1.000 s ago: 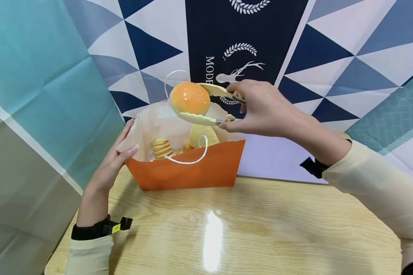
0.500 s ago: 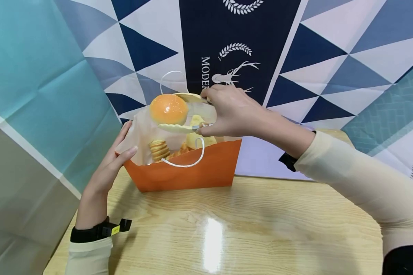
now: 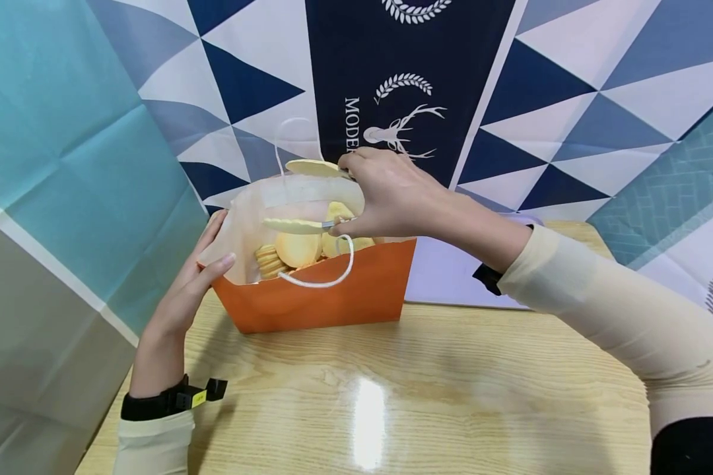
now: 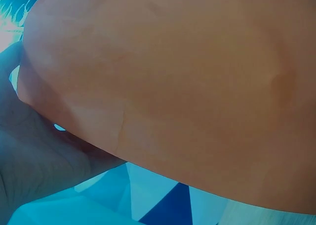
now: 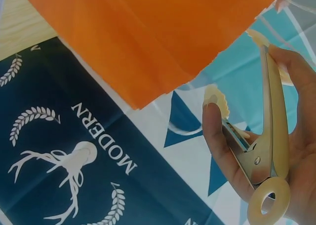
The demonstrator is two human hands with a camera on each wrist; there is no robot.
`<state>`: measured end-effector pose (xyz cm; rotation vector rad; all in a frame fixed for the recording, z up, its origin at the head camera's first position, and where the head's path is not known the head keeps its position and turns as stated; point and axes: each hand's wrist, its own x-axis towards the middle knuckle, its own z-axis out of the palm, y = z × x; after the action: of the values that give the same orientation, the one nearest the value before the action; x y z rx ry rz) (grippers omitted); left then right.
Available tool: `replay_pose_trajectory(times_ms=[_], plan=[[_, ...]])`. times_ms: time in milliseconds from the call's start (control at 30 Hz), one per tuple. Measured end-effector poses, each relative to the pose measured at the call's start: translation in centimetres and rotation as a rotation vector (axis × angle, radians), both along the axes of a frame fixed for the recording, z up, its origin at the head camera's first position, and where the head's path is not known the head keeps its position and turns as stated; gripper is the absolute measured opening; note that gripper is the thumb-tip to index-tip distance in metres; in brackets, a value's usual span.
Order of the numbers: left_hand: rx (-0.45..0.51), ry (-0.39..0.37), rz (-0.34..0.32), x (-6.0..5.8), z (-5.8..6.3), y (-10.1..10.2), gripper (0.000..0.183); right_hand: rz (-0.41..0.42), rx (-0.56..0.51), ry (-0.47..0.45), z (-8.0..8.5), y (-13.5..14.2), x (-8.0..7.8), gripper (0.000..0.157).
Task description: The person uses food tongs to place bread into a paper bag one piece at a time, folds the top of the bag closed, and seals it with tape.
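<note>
My left hand grips the left rim of an orange paper bag, thumb and fingers on either side of it. The bag stands on the table with its top spread. My right hand holds cream-tipped food tongs above the bag; their tips stand wide apart with nothing between them. A round toy bun lies in the bag below them, pale side showing. Beside it are a ridged yellowish food piece and a pale yellow wedge. In the right wrist view, the tongs' hinge and ring show.
White cord handles rise from the bag's front and back. Behind it, to the right, a pale lilac board lies on the wooden table. Patterned cloth hangs close at the back and left.
My right hand has moved left and down with the tongs. The tongs have let go of the bun, which has dropped into the bag. My left hand stays on the rim.
</note>
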<state>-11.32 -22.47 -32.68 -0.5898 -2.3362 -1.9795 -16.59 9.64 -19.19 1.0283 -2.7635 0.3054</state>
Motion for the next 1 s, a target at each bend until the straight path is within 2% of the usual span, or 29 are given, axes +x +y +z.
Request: replay_pose_trajectory(times_ms=[333,633,833,1000], plan=[[0.012,-0.01,0.007,-0.1,-0.1,0.0,0.066,-0.065,-0.038,-0.024,0.6,2.6,0.6,0.089],[0.034,0.0,-0.007,0.0,-0.1,0.0,0.066,-0.14,-0.132,-0.015,0.9,7.5,1.7,0.091],[0.048,0.001,-0.016,0.1,0.1,0.1,0.065,-0.237,-0.15,-0.02,-0.1,11.7,1.5,0.088],[0.056,0.002,-0.019,0.2,0.1,0.1,0.065,-0.33,-0.138,-0.027,-1.9,15.6,0.1,0.089]])
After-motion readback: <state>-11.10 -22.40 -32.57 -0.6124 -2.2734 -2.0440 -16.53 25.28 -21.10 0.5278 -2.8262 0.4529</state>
